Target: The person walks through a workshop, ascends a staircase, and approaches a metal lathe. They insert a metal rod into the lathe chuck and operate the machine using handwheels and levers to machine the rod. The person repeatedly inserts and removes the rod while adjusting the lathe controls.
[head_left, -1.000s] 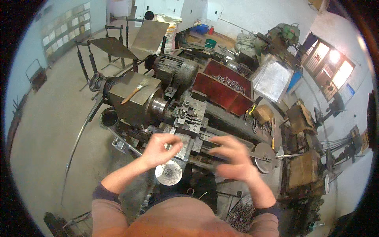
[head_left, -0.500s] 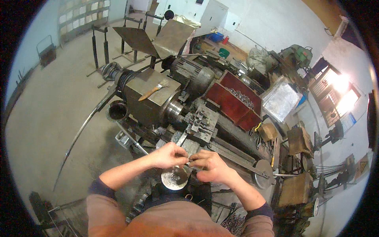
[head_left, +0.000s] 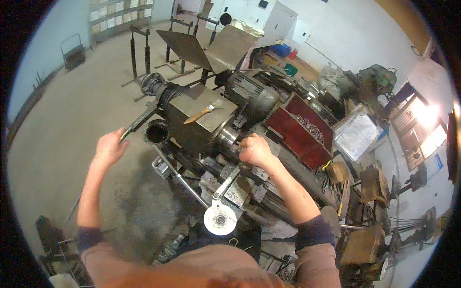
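Observation:
At the left, my left hand (head_left: 110, 147) is closed round the long metal lever (head_left: 140, 120) that reaches out from the rear end of the lathe headstock (head_left: 197, 103). My right hand (head_left: 256, 150) is at the mouth of the shiny spindle chuck (head_left: 227, 137), its fingers bent together. Whatever they pinch is hidden behind the knuckles. Nearer to me, the round white handwheel (head_left: 220, 219) sits below the cross slide (head_left: 236, 193). A wooden-handled brush (head_left: 201, 114) lies on top of the headstock.
Beyond my right hand stands a red metal bin (head_left: 303, 132) holding many small metal pieces. A dark round cup (head_left: 156, 131) is mounted below the headstock. A slanting rod (head_left: 185, 185) runs along the lathe front. Tools and a wooden block (head_left: 337, 172) lie at the right.
My hands have parted from over the handwheel. The left has gone out to the lever and grips it; the right has moved up to the chuck. The view has shifted slightly.

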{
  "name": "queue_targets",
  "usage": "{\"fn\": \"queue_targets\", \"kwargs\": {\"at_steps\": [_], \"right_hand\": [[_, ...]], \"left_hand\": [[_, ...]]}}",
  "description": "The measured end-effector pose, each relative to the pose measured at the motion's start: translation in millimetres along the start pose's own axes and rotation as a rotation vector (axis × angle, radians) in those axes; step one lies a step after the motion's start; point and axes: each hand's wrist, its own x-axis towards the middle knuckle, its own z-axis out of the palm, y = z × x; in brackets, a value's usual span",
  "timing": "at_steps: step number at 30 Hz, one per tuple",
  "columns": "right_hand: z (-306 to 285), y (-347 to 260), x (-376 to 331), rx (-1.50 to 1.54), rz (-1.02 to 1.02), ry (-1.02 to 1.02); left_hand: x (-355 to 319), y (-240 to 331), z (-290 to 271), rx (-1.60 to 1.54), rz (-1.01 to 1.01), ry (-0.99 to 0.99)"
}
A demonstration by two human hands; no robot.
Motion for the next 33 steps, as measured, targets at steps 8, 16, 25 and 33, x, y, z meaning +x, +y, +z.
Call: {"fn": "queue_targets", "kwargs": {"at_steps": [8,16,25,33], "right_hand": [[0.3,-0.6,18.1,0.151,0.050,-0.207],[-9.1,-13.4,32.3,0.150,0.002,-0.238],[-13.0,-20.1,30.8,0.158,0.074,-0.232],[-17.8,-19.5,29.0,0.166,0.064,-0.210]], "left_hand": [[-76.0,-93.2,28.9,-0.094,-0.368,-0.126],[-50.9,-144.1,54.4,0.101,-0.363,-0.120],[-3.2,-213.8,49.9,0.470,-0.091,-0.045],[26.1,-235.9,66.0,0.495,-0.123,0.079]]}}
